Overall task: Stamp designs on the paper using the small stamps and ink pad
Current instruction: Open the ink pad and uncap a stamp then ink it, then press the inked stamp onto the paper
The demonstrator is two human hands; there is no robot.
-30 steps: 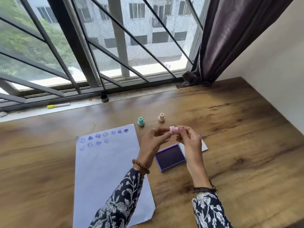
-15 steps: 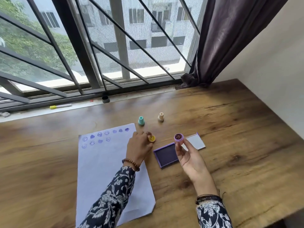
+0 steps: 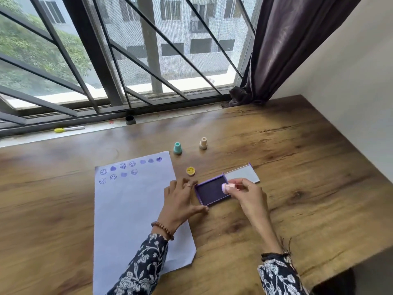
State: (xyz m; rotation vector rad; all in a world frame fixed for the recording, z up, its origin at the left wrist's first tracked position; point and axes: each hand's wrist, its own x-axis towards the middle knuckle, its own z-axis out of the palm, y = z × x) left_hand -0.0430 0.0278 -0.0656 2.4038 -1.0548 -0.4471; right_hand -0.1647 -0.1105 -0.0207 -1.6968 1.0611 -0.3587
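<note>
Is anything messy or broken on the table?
Nothing is spilled or broken. The only odd bits: the paper has its near right corner cut off, and the yellow smiley cap lies loose beside the ink pad.

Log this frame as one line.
right hand: holds pink stamp over ink pad | left hand: steadies pad edge | paper: partly stamped

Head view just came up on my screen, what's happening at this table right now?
A person is stamping on paper. The right hand holds a small pink stamp at the open purple ink pad, while the left hand steadies the pad's left edge. The paper has two rows of smiley and heart prints near its top. A yellow smiley cap and teal and beige stamps sit nearby.
</note>
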